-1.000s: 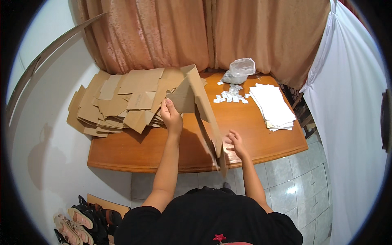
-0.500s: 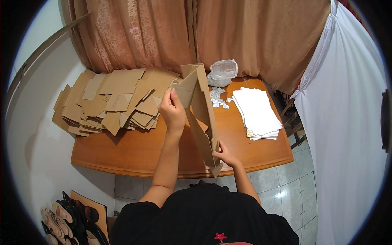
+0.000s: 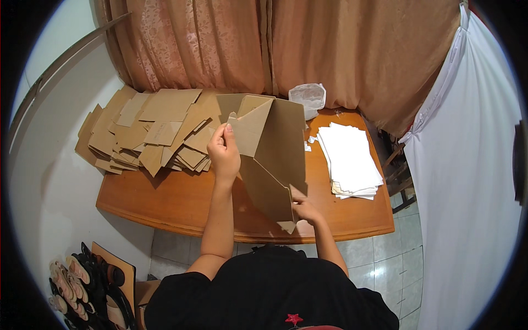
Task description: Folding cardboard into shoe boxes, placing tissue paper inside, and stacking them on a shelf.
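A partly unfolded brown cardboard box (image 3: 280, 148) is held up over the front middle of the table, its flaps standing out at several angles. My left hand (image 3: 224, 157) pinches a flap at the box's upper left. Lower down on the right, my right hand (image 3: 306, 210) is at the near edge of the box, by a small flap; its fingers are partly hidden by the cardboard, and it looks closed on that edge. Beyond my left hand lies a pile of flattened cardboard pieces (image 3: 161, 132).
A stack of white paper sheets (image 3: 349, 159) lies on the right of the wooden table (image 3: 159, 203). A clear plastic bag (image 3: 308, 98) stands behind the box, with small white packets (image 3: 308, 147) near it. Shoes (image 3: 82, 280) stand at lower left. Curtains hang behind.
The cardboard box has been opened wider and turned, so its inner side shows more. It now covers most of the small packets. Both hands keep hold of it.
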Motion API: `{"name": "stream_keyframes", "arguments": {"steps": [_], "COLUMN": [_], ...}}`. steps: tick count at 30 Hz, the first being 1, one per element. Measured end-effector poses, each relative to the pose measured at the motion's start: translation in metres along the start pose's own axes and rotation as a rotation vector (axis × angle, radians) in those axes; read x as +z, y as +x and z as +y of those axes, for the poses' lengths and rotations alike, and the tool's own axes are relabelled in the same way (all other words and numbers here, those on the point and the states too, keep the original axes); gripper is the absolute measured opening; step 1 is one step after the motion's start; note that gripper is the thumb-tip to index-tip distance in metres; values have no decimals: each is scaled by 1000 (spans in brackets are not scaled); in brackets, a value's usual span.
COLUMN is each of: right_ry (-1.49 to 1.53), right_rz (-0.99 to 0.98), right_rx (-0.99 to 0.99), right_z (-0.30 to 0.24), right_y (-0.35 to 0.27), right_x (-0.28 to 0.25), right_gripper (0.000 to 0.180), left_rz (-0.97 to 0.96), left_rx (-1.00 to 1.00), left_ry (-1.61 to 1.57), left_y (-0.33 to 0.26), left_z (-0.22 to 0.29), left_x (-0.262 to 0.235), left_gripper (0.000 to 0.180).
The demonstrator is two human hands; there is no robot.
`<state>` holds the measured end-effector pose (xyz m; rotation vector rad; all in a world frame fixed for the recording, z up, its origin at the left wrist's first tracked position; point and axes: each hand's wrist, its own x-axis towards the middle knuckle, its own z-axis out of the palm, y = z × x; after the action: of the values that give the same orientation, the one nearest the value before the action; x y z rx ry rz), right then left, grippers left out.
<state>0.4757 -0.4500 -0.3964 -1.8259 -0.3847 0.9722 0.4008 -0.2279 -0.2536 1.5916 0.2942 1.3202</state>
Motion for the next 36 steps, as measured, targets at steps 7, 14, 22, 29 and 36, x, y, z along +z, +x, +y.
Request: {"name": "stream_keyframes", "arguments": {"steps": [7,14,22,29,36], "right_ry": [111,7,-85,-298,-582], "right_rz": [634,996,634,577,681], "right_rx": [-342,-635,-392,-260,-278], "right_z": [4,-19,6,25,38], "right_y": [11,5,21,46,45], "right_x": [-53,-72,-76,-95,-82], "right_gripper": [22,18,38,27,18], "left_rz": [20,-96,-93,-122,-413], "left_rx": [-100,-117,-490,-358,-245], "left_ry": [-274,121,351,560,1319], "left_y": [9,-39,-89,-89,-99], "left_z": [-23,-74,-120,-120,-87], "left_x": [-40,-87,-117,-107,-65], "left_gripper": [26,26,21,21,46]}}
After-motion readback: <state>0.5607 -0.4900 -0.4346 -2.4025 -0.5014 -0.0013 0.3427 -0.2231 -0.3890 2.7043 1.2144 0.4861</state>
